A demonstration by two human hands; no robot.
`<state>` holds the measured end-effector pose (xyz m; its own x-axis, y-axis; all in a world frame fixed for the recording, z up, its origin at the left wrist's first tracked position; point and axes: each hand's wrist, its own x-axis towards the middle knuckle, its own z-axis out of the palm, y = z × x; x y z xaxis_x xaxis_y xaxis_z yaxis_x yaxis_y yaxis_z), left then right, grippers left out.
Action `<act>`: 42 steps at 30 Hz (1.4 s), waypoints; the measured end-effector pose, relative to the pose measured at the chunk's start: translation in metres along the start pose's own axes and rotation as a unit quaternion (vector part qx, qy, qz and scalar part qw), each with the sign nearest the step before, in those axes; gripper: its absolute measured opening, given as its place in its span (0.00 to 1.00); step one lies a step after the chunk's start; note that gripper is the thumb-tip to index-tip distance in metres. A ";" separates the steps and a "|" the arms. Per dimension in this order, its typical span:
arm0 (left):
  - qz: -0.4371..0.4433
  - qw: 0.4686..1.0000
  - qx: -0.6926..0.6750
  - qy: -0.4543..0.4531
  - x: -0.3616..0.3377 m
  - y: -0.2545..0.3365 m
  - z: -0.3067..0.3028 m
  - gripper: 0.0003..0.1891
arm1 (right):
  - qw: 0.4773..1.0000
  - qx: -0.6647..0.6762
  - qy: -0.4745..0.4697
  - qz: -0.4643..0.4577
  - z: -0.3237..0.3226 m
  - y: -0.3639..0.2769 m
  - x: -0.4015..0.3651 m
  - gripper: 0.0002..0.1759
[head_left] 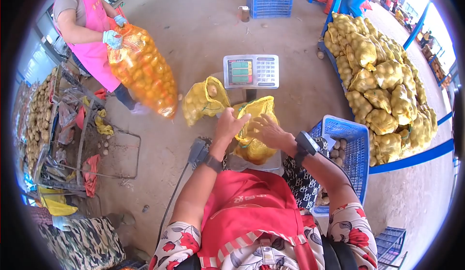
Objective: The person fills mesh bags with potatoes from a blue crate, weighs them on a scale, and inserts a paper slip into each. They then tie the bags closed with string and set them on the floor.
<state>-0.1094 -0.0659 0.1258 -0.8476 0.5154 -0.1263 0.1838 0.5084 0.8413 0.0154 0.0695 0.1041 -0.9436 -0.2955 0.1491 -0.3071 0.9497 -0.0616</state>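
A yellow mesh bag (255,150) with potatoes in its lower part stands on the scale platform (271,163) in front of me, its mouth facing up. My left hand (229,125) is at the left side of the bag's mouth, thumb apart from the fingers. Over the right side of the mouth is my right hand (269,131), its fingers spread. Neither hand visibly grips anything. Just beyond my left hand, a second yellow mesh bag (196,106) of potatoes sits open on the floor. The scale's display and keypad (251,71) stand behind the bags.
To my right is a blue crate (357,151) holding some potatoes. Filled yellow bags (387,86) are piled beyond it. At left, a person in a pink apron (92,32) holds a large orange mesh sack (143,69). A metal-framed rack (72,139) stands nearer on that side.
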 end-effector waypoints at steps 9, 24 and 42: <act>0.041 0.998 0.047 0.001 0.023 -0.043 0.020 0.31 | 0.999 -0.025 -0.039 -0.022 0.014 0.016 0.004 0.11; -0.126 0.929 -0.332 -0.107 -0.024 -0.044 0.018 0.09 | 0.580 0.237 0.340 0.701 0.054 0.074 -0.343 0.10; -0.123 0.953 -0.262 -0.094 0.006 -0.020 0.019 0.23 | 0.377 0.204 0.283 0.858 0.252 0.167 -0.357 0.24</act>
<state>-0.1091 -0.0597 0.0980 -0.7195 0.5647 -0.4043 -0.3240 0.2420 0.9146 0.2695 0.3076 -0.2079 0.3466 0.8965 -0.2761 0.5938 -0.4375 -0.6753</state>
